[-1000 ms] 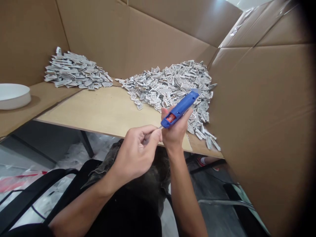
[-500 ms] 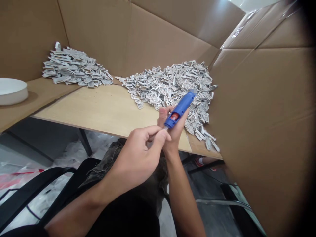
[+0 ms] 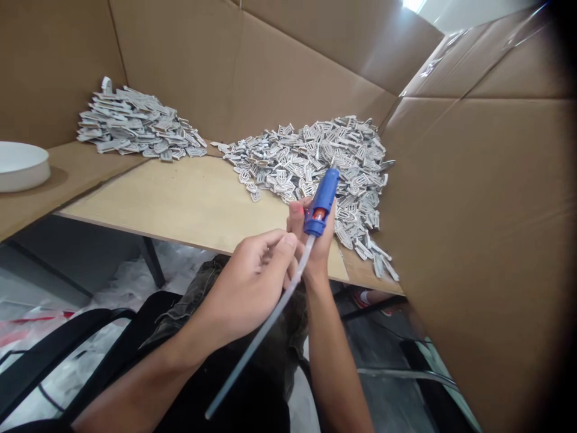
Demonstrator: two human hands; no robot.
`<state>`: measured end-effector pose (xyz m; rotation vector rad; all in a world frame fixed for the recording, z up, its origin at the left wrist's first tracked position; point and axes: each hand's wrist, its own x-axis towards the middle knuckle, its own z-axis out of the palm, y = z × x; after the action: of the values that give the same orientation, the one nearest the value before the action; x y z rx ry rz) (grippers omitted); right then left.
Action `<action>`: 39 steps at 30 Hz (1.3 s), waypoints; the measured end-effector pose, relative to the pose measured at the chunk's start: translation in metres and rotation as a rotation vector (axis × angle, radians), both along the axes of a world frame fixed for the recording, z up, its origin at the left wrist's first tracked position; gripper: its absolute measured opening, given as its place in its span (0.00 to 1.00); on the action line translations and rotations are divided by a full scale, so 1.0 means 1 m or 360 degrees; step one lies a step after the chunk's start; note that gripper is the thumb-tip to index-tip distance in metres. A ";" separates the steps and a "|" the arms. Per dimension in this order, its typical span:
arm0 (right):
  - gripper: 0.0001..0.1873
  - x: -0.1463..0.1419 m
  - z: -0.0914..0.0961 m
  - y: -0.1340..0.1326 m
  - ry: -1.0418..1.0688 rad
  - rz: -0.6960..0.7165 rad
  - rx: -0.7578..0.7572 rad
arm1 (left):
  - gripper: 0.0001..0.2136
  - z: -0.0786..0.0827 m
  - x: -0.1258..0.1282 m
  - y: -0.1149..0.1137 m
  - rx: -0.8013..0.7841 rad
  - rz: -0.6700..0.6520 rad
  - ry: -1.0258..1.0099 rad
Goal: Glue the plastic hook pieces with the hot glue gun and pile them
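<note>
In my right hand (image 3: 313,246) is a blue glue gun (image 3: 327,192), its nozzle pointing away from me toward the right-hand pile. An orange-red part shows through an opening in its body. A long translucent glue stick (image 3: 252,349) comes out of its rear end, bends, and slants down toward my lap. My left hand (image 3: 259,276) is just left of the stick, fingers curled and thumb close to the index finger. Its fingertips lie at or behind the stick; whether they grip it is unclear. Beyond the gun spreads a pile of small grey-white shield-shaped pieces (image 3: 288,159).
Another pile of similar flat pieces (image 3: 135,123) lies at the back left. A round white dish (image 3: 24,174) stands at the left edge. Cardboard walls (image 3: 306,66) close in the wooden tabletop (image 3: 180,192). Chair arms and a coworker's foot show below.
The glue gun has swung to the left and its nozzle points more straight ahead. My left thumb has come off the stick's front, and the stick's full length now shows before my left hand.
</note>
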<state>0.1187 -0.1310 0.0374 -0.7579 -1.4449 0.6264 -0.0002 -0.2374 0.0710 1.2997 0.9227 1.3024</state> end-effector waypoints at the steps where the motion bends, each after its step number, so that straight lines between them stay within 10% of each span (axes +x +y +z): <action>1: 0.20 0.004 0.002 0.001 -0.0002 0.0054 -0.0027 | 0.21 -0.002 0.000 0.002 0.0024 0.0047 0.0018; 9: 0.40 0.040 0.014 0.012 0.0111 0.0766 -0.0373 | 0.20 -0.010 -0.007 0.015 0.0064 0.0243 0.0099; 20: 0.44 0.052 0.027 0.008 0.0139 0.0764 -0.0506 | 0.20 -0.023 -0.013 0.033 0.0110 0.0369 0.0359; 30: 0.37 0.076 0.026 0.023 0.0390 0.0424 -0.0442 | 0.15 -0.048 -0.069 0.181 0.0121 0.0843 0.1917; 35: 0.36 0.084 0.024 0.030 0.0464 0.0287 -0.0441 | 0.27 -0.051 -0.068 0.245 0.0140 0.0562 0.1996; 39: 0.35 0.092 0.023 0.033 0.0437 0.0156 -0.0400 | 0.18 -0.060 -0.070 0.268 0.0122 0.0505 0.1707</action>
<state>0.2103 -0.0980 0.0602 -0.7650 -1.1682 0.9622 -0.0705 0.0306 0.0110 2.0077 1.8756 0.7962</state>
